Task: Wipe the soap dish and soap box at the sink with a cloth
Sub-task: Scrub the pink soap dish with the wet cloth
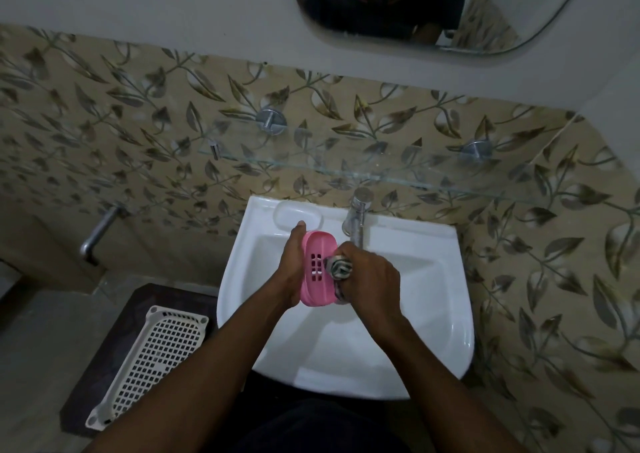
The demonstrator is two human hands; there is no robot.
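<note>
My left hand point(292, 265) holds a pink plastic soap box point(317, 269) on its edge above the white sink point(433, 314); small drain slots show in the box's face. My right hand point(372, 281) is closed around a bunched striped cloth point(341, 269), which presses against the right side of the pink box. The sink's moulded soap dish point(298, 217), an oval recess, lies at the back left of the rim, just beyond my left thumb, with nothing in it.
A chrome tap point(356, 217) stands at the back of the sink, close above my right hand. A glass shelf point(346, 172) juts from the leaf-patterned tiles. A white perforated basket point(152, 359) lies on a dark stool left of the sink. A mirror point(433, 9) hangs above.
</note>
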